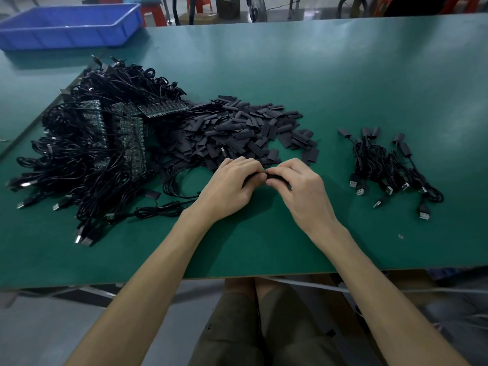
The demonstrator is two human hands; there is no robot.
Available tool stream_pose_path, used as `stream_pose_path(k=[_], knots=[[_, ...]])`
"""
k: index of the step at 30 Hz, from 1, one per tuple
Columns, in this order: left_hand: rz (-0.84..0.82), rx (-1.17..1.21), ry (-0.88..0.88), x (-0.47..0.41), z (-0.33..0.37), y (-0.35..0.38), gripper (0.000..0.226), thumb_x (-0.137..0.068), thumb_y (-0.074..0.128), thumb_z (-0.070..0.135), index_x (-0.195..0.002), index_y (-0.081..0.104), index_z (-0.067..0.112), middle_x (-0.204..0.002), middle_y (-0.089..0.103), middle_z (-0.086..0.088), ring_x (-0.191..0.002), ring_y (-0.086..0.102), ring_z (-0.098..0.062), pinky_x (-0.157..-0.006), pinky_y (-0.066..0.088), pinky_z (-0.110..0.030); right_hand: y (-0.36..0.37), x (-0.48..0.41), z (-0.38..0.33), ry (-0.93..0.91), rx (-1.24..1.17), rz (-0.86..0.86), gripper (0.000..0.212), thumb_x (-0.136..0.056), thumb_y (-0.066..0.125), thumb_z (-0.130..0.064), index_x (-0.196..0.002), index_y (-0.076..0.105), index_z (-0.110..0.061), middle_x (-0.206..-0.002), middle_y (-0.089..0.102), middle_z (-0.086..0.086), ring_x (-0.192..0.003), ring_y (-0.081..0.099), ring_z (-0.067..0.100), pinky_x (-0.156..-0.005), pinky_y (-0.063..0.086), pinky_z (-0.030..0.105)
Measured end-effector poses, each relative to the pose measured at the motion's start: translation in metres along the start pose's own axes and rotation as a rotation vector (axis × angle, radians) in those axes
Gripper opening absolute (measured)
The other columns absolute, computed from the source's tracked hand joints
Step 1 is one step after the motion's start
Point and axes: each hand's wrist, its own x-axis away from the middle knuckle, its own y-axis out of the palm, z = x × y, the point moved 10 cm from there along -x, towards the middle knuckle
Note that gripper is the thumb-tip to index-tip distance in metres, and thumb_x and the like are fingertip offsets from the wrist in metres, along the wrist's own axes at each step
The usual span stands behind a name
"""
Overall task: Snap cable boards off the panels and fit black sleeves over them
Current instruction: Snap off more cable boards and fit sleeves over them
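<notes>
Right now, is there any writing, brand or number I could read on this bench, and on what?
No text can be read anywhere.
Circuit board panels: pale markings, too small and blurred to read.
Blue crate: no label shows.
Pile of sleeves, and the black sleeve held by the left hand and right hand: no print shows.

matt black sleeves [237,128], glossy blue plastic bin [71,25]

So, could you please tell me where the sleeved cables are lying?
In the head view, the sleeved cables lie on the green table to the right of the right hand, apart from the sleeve pile.
</notes>
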Motion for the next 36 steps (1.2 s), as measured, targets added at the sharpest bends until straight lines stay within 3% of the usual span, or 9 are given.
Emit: stream_pose_path(k=[5, 9, 14, 17, 26, 36], knots=[[0.068, 0.033, -0.037, 0.0, -0.005, -0.005, 0.014, -0.101, 0.053, 0.032, -0.104, 0.063, 0.023, -0.096, 0.058, 0.019, -0.095, 0.052, -0.006, -0.096, 0.032, -0.028, -0.006, -0.002, 0.006, 0.053, -0.026, 0.056, 0.024, -0.093, 0.074, -0.014, -0.114, 0.076, -0.002, -0.102, 0.068, 0.009, -0.092, 0.065, 0.021, -0.088, 0.055, 0.034], [0.091, 0.021, -0.02, 0.001, -0.004, -0.007, 0.012, -0.099, 0.057, 0.03, -0.104, 0.064, 0.022, -0.096, 0.057, 0.02, -0.094, 0.051, -0.005, -0.095, 0.033, -0.028, -0.004, -0.002, 0.009, 0.075, -0.038, 0.056, 0.023, -0.093, 0.074, -0.014, -0.113, 0.077, -0.003, -0.103, 0.068, 0.007, -0.092, 0.064, 0.017, -0.088, 0.053, 0.028], [0.079, -0.057, 0.032, 0.002, 0.002, -0.007, 0.009, -0.1, 0.06, 0.026, -0.103, 0.065, 0.02, -0.096, 0.064, 0.013, -0.093, 0.054, -0.008, -0.097, 0.037, -0.033, 0.001, -0.002, 0.015, 0.085, -0.086, -0.008, 0.024, -0.09, 0.077, -0.01, -0.112, 0.077, -0.002, -0.1, 0.068, 0.004, -0.089, 0.06, 0.008, -0.086, 0.043, 0.007], [0.085, -0.103, 0.064, 0.002, 0.007, -0.007, 0.009, -0.1, 0.061, 0.025, -0.103, 0.065, 0.019, -0.097, 0.066, 0.011, -0.094, 0.055, -0.01, -0.097, 0.037, -0.032, 0.002, -0.003, 0.017, 0.094, -0.097, -0.019, 0.024, -0.089, 0.078, -0.009, -0.112, 0.077, -0.001, -0.099, 0.067, 0.004, -0.086, 0.057, 0.005, -0.084, 0.041, 0.003], [0.098, -0.072, 0.042, 0.003, 0.007, -0.009, 0.009, -0.094, 0.062, 0.02, -0.098, 0.068, 0.016, -0.093, 0.07, 0.008, -0.093, 0.056, -0.01, -0.097, 0.031, -0.023, 0.007, -0.003, 0.019, 0.094, -0.12, -0.044, 0.024, -0.087, 0.079, -0.009, -0.111, 0.077, -0.001, -0.099, 0.067, 0.004, -0.087, 0.06, 0.01, -0.084, 0.045, 0.007], [0.079, -0.054, -0.019, 0.003, 0.002, -0.01, 0.005, -0.09, 0.06, 0.016, -0.093, 0.065, 0.014, -0.09, 0.066, 0.005, -0.09, 0.056, -0.015, -0.098, 0.037, -0.032, 0.006, -0.003, 0.015, 0.076, -0.194, -0.03, 0.028, -0.086, 0.081, -0.014, -0.112, 0.078, -0.004, -0.1, 0.069, 0.004, -0.09, 0.062, 0.006, -0.084, 0.048, 0.011]])
